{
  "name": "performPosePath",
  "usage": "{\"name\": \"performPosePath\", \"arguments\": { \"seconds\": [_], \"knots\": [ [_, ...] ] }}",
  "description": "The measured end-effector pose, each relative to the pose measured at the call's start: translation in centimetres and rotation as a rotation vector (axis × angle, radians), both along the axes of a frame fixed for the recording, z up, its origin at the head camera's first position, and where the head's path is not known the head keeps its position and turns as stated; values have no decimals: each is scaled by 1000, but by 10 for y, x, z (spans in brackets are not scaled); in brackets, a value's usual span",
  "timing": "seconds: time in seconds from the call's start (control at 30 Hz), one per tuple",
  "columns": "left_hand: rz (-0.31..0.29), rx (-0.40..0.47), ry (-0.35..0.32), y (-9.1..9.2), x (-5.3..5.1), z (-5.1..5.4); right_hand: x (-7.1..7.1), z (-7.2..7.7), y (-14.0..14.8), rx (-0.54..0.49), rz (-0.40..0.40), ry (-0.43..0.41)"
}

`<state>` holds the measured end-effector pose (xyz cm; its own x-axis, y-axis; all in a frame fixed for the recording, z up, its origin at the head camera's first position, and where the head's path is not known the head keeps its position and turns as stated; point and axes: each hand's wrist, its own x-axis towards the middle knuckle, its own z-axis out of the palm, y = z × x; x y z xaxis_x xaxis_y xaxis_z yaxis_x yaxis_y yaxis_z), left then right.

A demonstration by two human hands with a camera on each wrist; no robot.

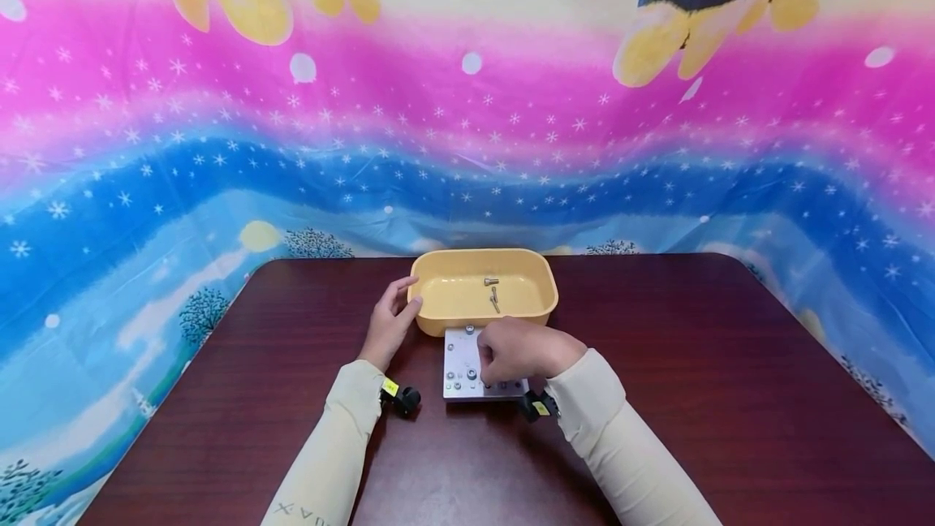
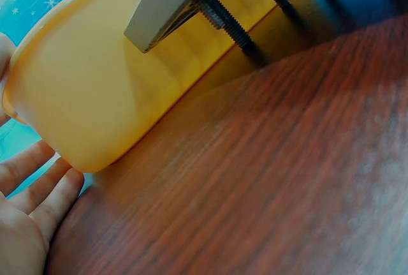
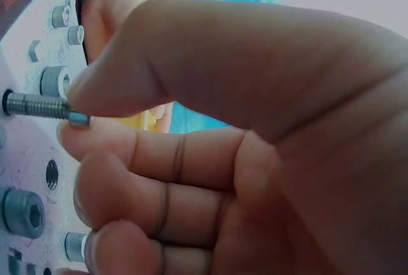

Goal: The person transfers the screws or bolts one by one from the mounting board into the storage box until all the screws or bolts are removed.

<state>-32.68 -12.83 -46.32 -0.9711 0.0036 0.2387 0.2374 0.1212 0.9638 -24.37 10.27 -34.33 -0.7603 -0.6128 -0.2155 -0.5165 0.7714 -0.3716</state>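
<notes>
Plate [image 1: 462, 360]: the silvery piece being worked on, set on the table [image 1: 730, 364]; in the head view, take it as the clock's centre.
Tub [image 1: 453, 299]: yellow, just beyond the plate at 12 o'clock.
Right hand [image 1: 522, 349]: over the plate's 3 o'clock side, thumb and forefinger pinching a screw, the other fingers curled beneath.
Pinched screw [image 3: 38, 105]: its far end at the mouth of a hole or slightly inside – much of the thread shows, so I judge it only started.
Left hand [image 1: 387, 327]: at 10 o'clock, fingers apart and fairly straight beside the tub's 9 o'clock end; how firmly it touches, I cannot tell.
Seated screws [image 3: 24, 214]: several heads, large and small, already stand in the plate; how tight they are cannot be told.
Threaded shanks [image 2: 236, 30]: jut below the plate, so some screws appear to pass right through.
Bare hole [image 3: 51, 175]: threaded, without a screw.
Loose screws [image 1: 494, 295]: apparently three, slightly toward 3 o'clock from the tub's middle.
Progress: well along, I judge – the pinched screw, and probably the loose ones, left to fit.
</notes>
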Motion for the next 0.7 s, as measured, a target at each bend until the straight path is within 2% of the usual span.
{"name": "performPosePath", "arguments": {
  "seconds": [0.3, 0.43, 0.53, 0.63, 0.7],
  "knots": [
    [-30, 15, -25, -1, 2, 2, -2, 3, 4, -46, 8, 0],
    [-39, 3, -31, 0, 9, 12, -4, 4, 7, -74, 11, 34],
    [-22, -5, -21, 0, 8, 11, -7, 5, 8, -93, 17, 78],
    [-1, 0, 0, 0, 1, 2, -8, 5, 9, -110, 16, 107],
    [5, 2, -2, 0, 1, 1, -8, 5, 9, -115, 8, 118]
  ]
}}
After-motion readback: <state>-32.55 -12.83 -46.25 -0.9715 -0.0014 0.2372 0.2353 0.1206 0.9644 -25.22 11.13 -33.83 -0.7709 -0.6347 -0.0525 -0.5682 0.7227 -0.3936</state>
